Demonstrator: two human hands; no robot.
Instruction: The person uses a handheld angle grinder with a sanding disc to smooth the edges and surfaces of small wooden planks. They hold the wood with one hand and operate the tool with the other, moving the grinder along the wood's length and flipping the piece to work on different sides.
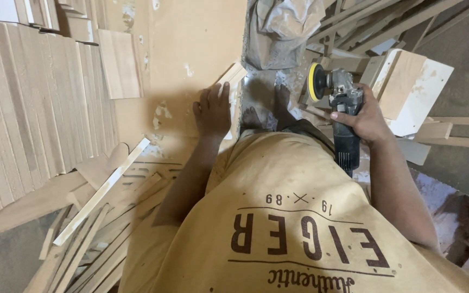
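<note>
A loose tan shirt (pixel 294 217) is being worn, dusted pale and marked across the chest with dark brown printed lettering, thin ruled lines and a small cross. Both arms are being left bare, with the left hand (pixel 213 111) at 11 o'clock and the right hand (pixel 365 120) at 1 o'clock. Bare feet (pixel 270 111) are showing at 12 o'clock.

There is only one view, from a camera worn on the person's head. It looks steeply down over the chest and both arms to the counter (pixel 191 49) and the floor, from close range. No second view shares the scene.
</note>
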